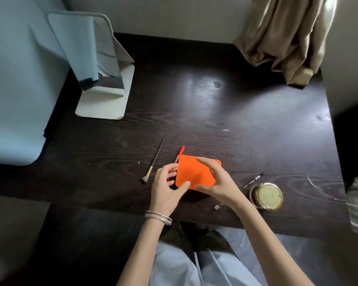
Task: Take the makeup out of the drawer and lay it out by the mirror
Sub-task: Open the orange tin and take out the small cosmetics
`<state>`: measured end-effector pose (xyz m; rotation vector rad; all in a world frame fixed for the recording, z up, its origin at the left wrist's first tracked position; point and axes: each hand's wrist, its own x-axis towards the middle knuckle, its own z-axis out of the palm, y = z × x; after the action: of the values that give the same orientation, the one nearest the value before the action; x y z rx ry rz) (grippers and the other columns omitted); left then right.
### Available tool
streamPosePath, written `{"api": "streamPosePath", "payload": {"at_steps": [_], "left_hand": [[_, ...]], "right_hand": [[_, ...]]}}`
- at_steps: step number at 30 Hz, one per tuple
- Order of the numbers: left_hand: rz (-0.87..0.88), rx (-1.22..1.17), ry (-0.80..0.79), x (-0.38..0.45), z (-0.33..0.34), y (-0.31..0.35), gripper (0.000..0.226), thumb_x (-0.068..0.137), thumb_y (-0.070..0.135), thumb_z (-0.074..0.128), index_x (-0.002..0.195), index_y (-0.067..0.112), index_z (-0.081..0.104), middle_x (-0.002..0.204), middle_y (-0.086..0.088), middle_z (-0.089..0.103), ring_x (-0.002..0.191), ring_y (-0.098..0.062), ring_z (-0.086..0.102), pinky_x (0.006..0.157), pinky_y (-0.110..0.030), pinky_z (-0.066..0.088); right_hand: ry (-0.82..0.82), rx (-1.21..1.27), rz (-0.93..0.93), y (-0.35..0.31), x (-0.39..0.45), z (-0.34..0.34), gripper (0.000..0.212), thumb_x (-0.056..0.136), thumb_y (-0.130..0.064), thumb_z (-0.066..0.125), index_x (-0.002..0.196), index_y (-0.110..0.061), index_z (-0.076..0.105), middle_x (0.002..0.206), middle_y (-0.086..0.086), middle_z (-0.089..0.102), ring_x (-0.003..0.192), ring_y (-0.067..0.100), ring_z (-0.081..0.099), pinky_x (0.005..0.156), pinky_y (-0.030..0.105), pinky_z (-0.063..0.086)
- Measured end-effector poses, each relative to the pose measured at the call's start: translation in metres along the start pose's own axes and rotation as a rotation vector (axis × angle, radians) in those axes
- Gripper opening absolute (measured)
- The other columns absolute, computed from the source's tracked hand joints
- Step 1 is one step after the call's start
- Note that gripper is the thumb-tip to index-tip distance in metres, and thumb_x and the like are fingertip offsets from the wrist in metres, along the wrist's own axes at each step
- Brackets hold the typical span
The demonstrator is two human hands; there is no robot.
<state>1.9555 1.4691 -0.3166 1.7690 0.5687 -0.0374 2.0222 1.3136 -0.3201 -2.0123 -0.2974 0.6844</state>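
Left hand [165, 183] and right hand [217, 181] both grasping orange case [194, 172], brush [153, 163] left of case, jar [268, 196] right, mirror [93, 56] far left on tabletop [236, 112]

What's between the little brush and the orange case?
In the head view, a red pencil lies between the brush and the orange case, partly tucked behind the case; the left hand's fingers are there too.

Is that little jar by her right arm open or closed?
Closed: the jar stands upright on the table with its gold lid seated on top.
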Motion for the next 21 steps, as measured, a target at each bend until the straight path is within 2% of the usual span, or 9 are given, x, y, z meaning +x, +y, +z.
{"api": "streamPosePath", "payload": {"at_steps": [3,4,8,10,12,15,21], "left_hand": [[-0.023,0.004,-0.004,0.001,0.002,-0.006,0.051,0.070,0.007,0.077,0.109,0.030,0.053,0.116,0.004,0.056,0.103,0.002,0.054,0.078,-0.011,0.044],[-0.028,0.004,0.003,0.001,0.003,-0.008,0.051,0.070,0.007,0.077,0.109,0.030,0.053,0.116,0.004,0.057,0.103,0.002,0.055,0.078,-0.011,0.044],[-0.053,0.010,0.032,0.000,0.001,-0.016,0.048,0.071,0.006,0.077,0.108,0.028,0.055,0.113,0.003,0.060,0.100,-0.003,0.058,0.080,-0.016,0.047],[-0.087,0.019,0.008,-0.002,-0.001,-0.019,0.047,0.071,0.006,0.076,0.108,0.027,0.055,0.110,0.004,0.060,0.099,-0.002,0.059,0.080,-0.016,0.047],[-0.145,0.026,-0.055,-0.003,-0.002,-0.020,0.045,0.073,0.007,0.075,0.109,0.025,0.055,0.107,0.005,0.062,0.098,-0.003,0.059,0.079,-0.013,0.046],[-0.226,0.046,-0.133,-0.002,0.000,-0.023,0.043,0.074,0.007,0.074,0.110,0.022,0.056,0.103,0.003,0.063,0.097,-0.008,0.060,0.076,-0.010,0.044],[-0.204,0.055,-0.093,0.001,0.006,-0.025,0.045,0.073,0.005,0.074,0.111,0.020,0.056,0.106,-0.001,0.062,0.096,-0.009,0.059,0.079,-0.009,0.042]], "right_hand": [[-0.023,-0.129,-0.032,0.005,0.004,0.004,0.077,0.069,-0.008,0.079,0.137,-0.014,0.042,0.143,0.002,0.040,0.129,0.004,0.032,0.100,0.002,0.017],[-0.030,-0.146,-0.027,0.005,0.007,0.004,0.077,0.070,-0.009,0.079,0.137,-0.014,0.042,0.145,0.002,0.039,0.130,0.005,0.032,0.099,0.001,0.017],[-0.059,-0.213,-0.021,0.008,0.021,0.003,0.080,0.069,-0.012,0.079,0.139,-0.014,0.041,0.149,0.004,0.033,0.139,0.017,0.028,0.109,0.020,0.019],[-0.062,-0.260,0.000,0.010,0.027,0.001,0.080,0.069,-0.014,0.079,0.139,-0.016,0.039,0.150,0.003,0.030,0.142,0.019,0.022,0.116,0.035,0.013],[-0.054,-0.303,0.018,0.015,0.030,-0.002,0.081,0.070,-0.014,0.078,0.140,-0.016,0.038,0.150,0.004,0.030,0.141,0.021,0.022,0.118,0.044,0.010],[-0.062,-0.366,0.015,0.022,0.028,-0.003,0.081,0.070,-0.015,0.078,0.140,-0.015,0.037,0.149,0.006,0.030,0.141,0.023,0.022,0.119,0.043,0.003],[0.003,-0.340,0.012,0.026,0.022,0.005,0.079,0.070,-0.015,0.079,0.139,-0.013,0.040,0.151,0.009,0.025,0.143,0.025,0.016,0.117,0.042,-0.002]]}}
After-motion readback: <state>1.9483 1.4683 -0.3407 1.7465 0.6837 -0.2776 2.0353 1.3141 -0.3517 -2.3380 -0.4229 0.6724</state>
